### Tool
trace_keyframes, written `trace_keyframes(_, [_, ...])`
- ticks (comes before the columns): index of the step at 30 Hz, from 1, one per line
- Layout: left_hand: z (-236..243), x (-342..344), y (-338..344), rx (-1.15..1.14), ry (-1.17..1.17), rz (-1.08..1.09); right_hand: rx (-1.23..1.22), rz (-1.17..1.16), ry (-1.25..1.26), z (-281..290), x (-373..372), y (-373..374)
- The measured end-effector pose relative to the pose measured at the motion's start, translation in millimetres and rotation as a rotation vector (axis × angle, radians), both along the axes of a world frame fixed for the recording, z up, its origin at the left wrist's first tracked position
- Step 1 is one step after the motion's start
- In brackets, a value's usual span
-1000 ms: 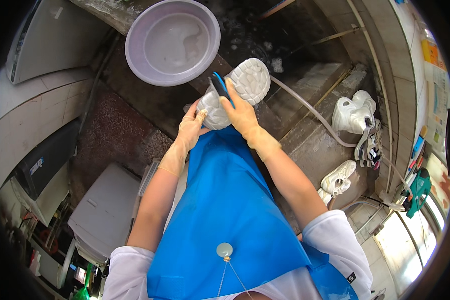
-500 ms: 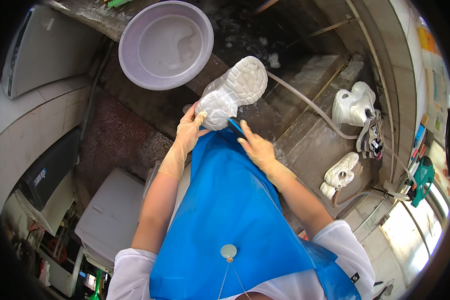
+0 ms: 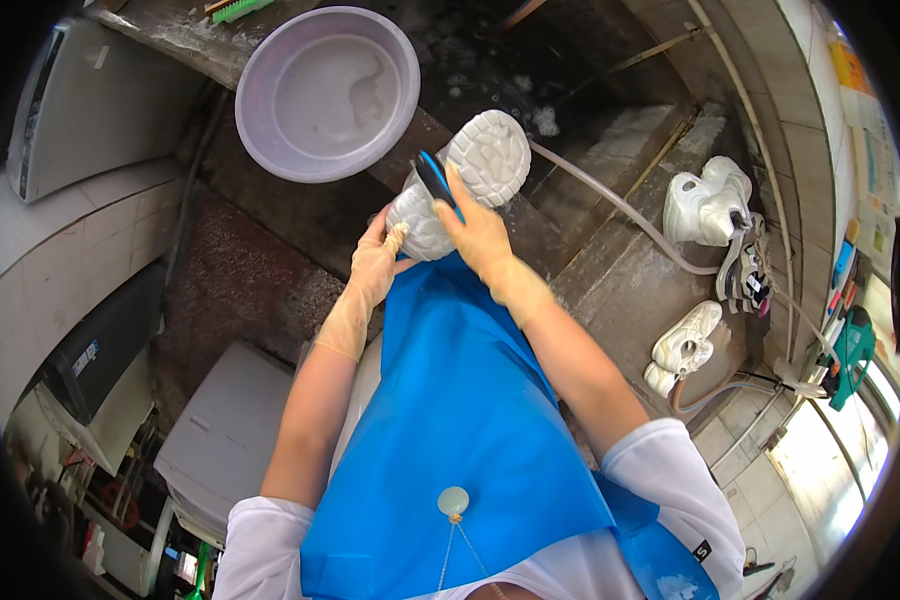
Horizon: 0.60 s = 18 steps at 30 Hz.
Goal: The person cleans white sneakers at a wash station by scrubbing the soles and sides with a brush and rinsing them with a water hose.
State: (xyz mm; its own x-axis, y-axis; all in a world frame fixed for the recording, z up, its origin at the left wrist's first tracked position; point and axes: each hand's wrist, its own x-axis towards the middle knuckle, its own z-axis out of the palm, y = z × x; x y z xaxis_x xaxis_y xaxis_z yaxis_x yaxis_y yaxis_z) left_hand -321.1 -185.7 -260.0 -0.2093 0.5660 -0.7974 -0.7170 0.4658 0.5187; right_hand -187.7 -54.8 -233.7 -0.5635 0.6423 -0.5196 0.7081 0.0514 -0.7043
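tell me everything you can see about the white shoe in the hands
The white shoe has its sole toward the camera: a chunky, block-patterned tread, rubbery-looking. It slants, one rounded end up and right, the other near the blue apron. The left hand grips its lower end; the right hand holds what looks like a blue-and-black brush across its middle. The upper is mostly hidden.

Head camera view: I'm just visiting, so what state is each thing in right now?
White shoe: held, sole toward the camera.
Blue-and-black brush: held across the sole.
Left hand: gloved, closed on the shoe.
Right hand: gloved, closed on the brush.
Lilac basin: open side up, seemingly holding cloudy liquid.
Blue apron: worn.
Hose: stretched out, curving.
Shoes at the right: set down, unheld.
Green brush: unheld, partly out of view.
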Motion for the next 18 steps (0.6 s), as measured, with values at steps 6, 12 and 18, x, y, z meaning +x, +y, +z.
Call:
trace_keyframes(6, [-2.0,0.5,-5.0,-0.041,0.044,-0.011,0.051,-0.047,0.128,-22.7,74.3,-45.9])
trace_keyframes(12, [-1.6,0.9,-4.0,-0.011,0.04,-0.016,-0.1,-0.051,0.093,-12.3,18.1,-0.1])
trace_keyframes(18, [2.8,5.3,-3.3,-0.015,0.032,0.005,-0.026,-0.049,0.126,-15.7,25.1,-16.5])
